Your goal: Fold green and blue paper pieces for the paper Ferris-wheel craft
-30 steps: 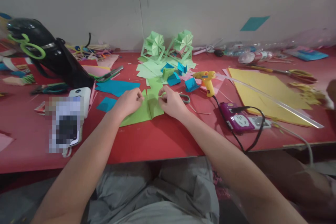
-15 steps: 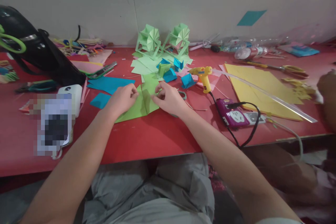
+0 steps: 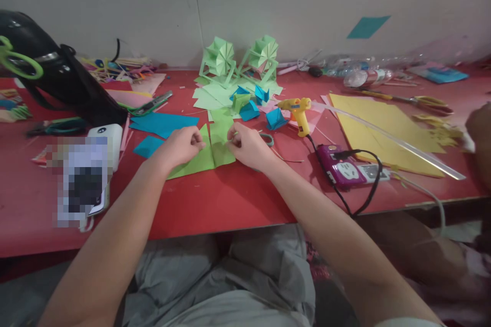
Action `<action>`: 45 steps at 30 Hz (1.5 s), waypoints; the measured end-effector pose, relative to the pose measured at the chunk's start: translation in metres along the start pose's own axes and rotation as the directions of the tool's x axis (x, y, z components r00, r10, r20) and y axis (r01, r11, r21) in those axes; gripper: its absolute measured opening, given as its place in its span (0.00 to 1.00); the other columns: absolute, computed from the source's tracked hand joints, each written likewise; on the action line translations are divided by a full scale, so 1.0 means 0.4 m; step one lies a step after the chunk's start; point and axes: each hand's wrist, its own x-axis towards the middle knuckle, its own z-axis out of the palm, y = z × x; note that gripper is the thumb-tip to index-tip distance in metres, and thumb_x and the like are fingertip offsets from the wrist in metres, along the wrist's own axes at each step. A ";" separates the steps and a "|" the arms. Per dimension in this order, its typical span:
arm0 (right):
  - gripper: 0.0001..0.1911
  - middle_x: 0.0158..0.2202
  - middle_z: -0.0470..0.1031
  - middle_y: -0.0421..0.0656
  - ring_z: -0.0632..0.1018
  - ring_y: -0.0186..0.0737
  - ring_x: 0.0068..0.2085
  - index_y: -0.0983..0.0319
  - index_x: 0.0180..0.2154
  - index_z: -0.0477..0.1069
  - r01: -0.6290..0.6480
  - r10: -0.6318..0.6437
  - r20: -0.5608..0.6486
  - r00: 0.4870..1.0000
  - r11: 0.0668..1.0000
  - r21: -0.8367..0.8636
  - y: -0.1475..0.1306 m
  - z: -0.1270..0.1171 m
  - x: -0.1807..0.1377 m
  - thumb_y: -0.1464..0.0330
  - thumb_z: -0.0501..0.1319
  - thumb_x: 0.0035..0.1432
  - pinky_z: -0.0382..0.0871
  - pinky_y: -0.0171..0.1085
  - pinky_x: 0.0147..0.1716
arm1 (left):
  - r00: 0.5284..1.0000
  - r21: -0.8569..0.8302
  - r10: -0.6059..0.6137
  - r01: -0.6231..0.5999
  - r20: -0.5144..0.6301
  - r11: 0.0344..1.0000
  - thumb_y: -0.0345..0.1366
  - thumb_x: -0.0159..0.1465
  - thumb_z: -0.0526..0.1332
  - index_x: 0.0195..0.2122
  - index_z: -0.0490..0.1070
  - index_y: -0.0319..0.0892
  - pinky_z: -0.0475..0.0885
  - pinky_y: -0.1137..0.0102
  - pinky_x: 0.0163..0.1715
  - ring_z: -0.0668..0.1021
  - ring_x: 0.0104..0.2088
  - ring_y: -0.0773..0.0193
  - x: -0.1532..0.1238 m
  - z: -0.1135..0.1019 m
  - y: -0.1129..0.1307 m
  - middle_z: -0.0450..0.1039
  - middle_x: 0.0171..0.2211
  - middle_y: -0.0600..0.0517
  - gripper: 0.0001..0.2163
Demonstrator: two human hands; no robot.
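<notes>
At mid-frame on the red table point(image 3: 230, 199) the green paper sheet point(image 3: 215, 152) lay creased down its middle, and the right hand point(image 3: 245, 145) had drawn in its fingers since half a second before, so it and the left hand point(image 3: 179, 145) each pinched the sheet's upper edge in a narrow grip.

Head camera looks forward-down, close over red table point(image 3: 230, 204) (single view), wall behind.
</notes>
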 end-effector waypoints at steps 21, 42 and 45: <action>0.09 0.23 0.70 0.37 0.72 0.35 0.26 0.59 0.31 0.61 -0.044 0.046 -0.005 0.999 0.987 0.155 0.007 0.001 0.000 0.67 0.62 0.52 0.60 0.34 0.28 | 0.987 -0.030 0.090 -0.087 0.131 0.996 0.45 0.58 0.63 0.32 0.71 0.45 0.66 0.67 0.28 0.76 0.31 0.59 -0.011 -0.010 -0.014 0.76 0.30 0.51 0.09; 0.11 0.24 0.71 0.37 0.70 0.33 0.25 0.60 0.28 0.62 -0.050 0.047 0.034 0.998 0.993 0.105 -0.007 -0.021 -0.008 0.66 0.65 0.51 0.59 0.34 0.27 | 0.990 -0.086 0.064 -0.053 0.125 0.995 0.44 0.55 0.64 0.30 0.72 0.45 0.66 0.67 0.27 0.75 0.29 0.59 -0.006 -0.009 -0.015 0.75 0.29 0.50 0.08; 0.14 0.24 0.70 0.37 0.70 0.33 0.26 0.59 0.28 0.62 -0.052 0.042 0.076 0.996 0.990 0.133 -0.008 -0.024 -0.009 0.65 0.67 0.48 0.60 0.33 0.26 | 0.990 -0.093 0.074 -0.063 0.123 0.994 0.45 0.54 0.66 0.30 0.72 0.45 0.66 0.68 0.27 0.75 0.29 0.60 -0.010 -0.014 -0.014 0.75 0.28 0.51 0.10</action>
